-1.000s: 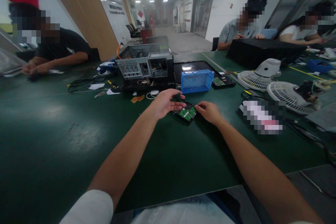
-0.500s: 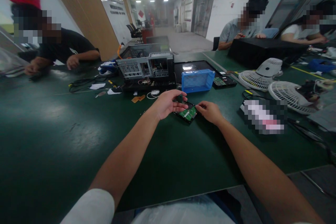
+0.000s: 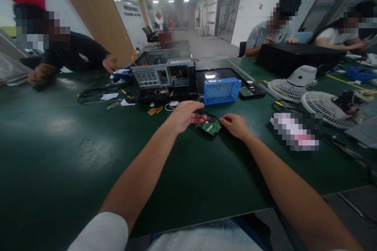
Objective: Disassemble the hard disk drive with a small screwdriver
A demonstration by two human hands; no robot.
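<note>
Left hand (image 3: 185,117) has edged leftward, grip unclear; the circuit-board unit (image 3: 211,128) mid-frame could skid if the right hand (image 3: 236,124) pinching it loosens.

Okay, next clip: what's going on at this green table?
A person has both hands at a hard drive lying circuit-board-up on the table. The left hand is curled over its far side, seemingly around something dark, hard to make out. The right hand's fingertips are at its right edge. Beyond stand a blue bin and an opened computer case.
</note>
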